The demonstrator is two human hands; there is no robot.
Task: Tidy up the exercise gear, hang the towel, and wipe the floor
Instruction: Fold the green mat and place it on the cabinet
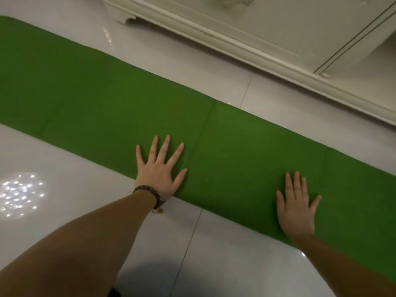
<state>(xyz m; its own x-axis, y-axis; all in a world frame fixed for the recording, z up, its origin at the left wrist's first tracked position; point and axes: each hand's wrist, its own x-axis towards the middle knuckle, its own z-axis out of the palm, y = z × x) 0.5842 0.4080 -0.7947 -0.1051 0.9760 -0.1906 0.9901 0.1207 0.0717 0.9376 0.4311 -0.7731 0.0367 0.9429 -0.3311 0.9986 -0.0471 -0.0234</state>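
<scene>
A long green exercise mat (102,97) lies flat on the glossy white tile floor, running from the upper left to the lower right, with faint fold creases across it. My left hand (159,170), with a dark bead bracelet on the wrist, rests palm down on the mat's near edge, fingers spread. My right hand (296,206) also lies flat on the mat further right, fingers apart. Neither hand grips anything. No towel is in view.
A cream-white cabinet (267,33) with moulded base stands on the floor just beyond the mat, along the upper right. Shiny floor tiles (70,189) with light reflections stretch on the near side, toward my body.
</scene>
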